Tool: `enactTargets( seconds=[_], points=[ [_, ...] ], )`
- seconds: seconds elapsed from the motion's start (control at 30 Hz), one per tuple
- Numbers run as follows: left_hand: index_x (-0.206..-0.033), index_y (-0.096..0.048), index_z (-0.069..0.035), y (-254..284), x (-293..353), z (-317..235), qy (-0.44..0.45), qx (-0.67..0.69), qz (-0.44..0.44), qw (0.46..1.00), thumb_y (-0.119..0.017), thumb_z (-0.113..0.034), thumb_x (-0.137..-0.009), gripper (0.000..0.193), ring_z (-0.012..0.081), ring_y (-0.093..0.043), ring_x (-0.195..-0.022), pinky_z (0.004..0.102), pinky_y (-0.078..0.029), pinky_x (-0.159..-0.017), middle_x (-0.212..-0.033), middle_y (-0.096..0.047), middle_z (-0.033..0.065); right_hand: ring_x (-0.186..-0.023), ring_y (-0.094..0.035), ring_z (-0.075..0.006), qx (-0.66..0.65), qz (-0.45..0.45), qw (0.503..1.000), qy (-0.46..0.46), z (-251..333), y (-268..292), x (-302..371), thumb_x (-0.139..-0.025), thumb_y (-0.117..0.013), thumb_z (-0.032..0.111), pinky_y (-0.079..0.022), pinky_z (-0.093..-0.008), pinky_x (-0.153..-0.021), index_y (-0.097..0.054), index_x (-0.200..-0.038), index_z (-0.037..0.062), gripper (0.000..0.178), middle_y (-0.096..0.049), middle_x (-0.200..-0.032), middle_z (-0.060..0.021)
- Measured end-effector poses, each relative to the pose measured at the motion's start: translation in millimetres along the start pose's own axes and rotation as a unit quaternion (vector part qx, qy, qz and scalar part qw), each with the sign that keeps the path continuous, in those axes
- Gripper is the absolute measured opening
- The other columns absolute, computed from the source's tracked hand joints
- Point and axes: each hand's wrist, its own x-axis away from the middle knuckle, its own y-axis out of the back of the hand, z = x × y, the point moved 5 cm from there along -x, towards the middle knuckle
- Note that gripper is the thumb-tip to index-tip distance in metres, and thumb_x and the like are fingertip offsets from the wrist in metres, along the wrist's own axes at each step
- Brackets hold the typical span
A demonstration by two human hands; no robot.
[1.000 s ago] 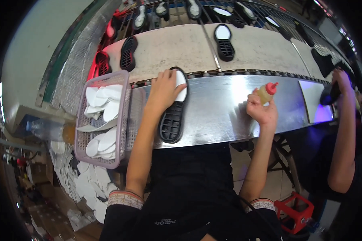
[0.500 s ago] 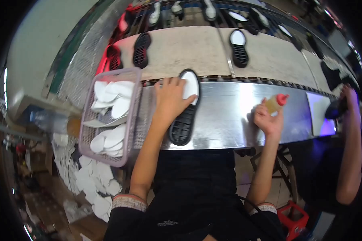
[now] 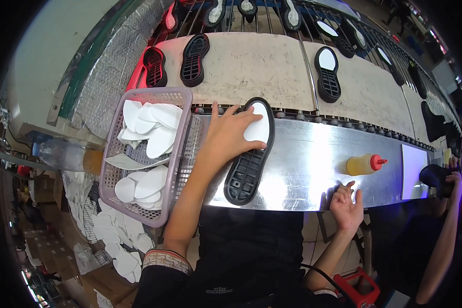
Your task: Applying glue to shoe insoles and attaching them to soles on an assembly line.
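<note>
On the metal bench in front of me lies a black shoe sole with a grid of hollows in its lower half. A white foam pad sits in its upper half. Over that pad spreads my left hand, its fingers apart and its fingertips and thumb touching the pad and sole. A squeeze bottle of yellow liquid, with a red nozzle cap, lies on its side farther right. Just nearer to me than the bottle is my right hand, palm up and empty, its fingers loosely apart.
A pink plastic basket of white pads stands left. Beyond the bench edge runs a conveyor carrying several soles, one with a white pad. A co-worker's hand holds a black item at far right, near a white sheet.
The squeeze bottle has left my right hand and lies on the bench. That hand has drawn back toward me. My left hand still rests on the pad and sole.
</note>
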Motion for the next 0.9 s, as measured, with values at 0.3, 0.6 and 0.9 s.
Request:
enactTargets(
  seconds=[0.3, 0.6, 0.9],
  points=[
    [-0.098, -0.062, -0.001, 0.9, 20.7, -28.9, 0.048, -0.094, 0.001, 0.994, -0.064, -0.026, -0.080, 0.031, 0.0241, -0.065, -0.077, 0.0539, -0.021, -0.106, -0.083, -0.065, 0.0081, -0.056, -0.033, -0.0112, 0.034, 0.034, 0.993, 0.112, 56.8, -17.0, 11.1, -0.092, -0.049, 0.024, -0.029, -0.0259, -0.053, -0.054, -0.091, 0.0054, 0.019, -0.034, -0.063, 0.0005],
    [-0.130, -0.047, -0.005, -3.5, 112.9, -65.7, 0.104, 0.006, -0.026, 0.994, -0.069, -0.037, -0.074, 0.068, 0.0399, -0.048, -0.100, 0.0441, -0.044, -0.085, -0.137, -0.039, 0.0199, -0.050, -0.031, -0.0048, 0.287, -0.143, 0.773, 0.547, 119.0, -21.1, -23.4, -0.093, -0.051, 0.031, -0.027, -0.0209, -0.044, -0.053, -0.082, 0.0069, 0.027, -0.033, -0.060, 0.0057],
    [-0.124, -0.053, -0.003, -48.5, -127.4, -17.6, 0.069, 0.057, -0.103, 0.991, -0.060, -0.031, -0.080, 0.053, 0.0448, -0.051, -0.097, 0.0499, -0.043, -0.088, -0.131, -0.044, 0.0263, -0.062, -0.037, -0.0057, 0.424, -0.230, 0.647, 0.590, 101.9, -50.2, -14.2, -0.092, -0.053, 0.028, -0.030, -0.0211, -0.054, -0.053, -0.075, 0.0060, 0.028, -0.042, -0.069, 0.0048]
  ],
)
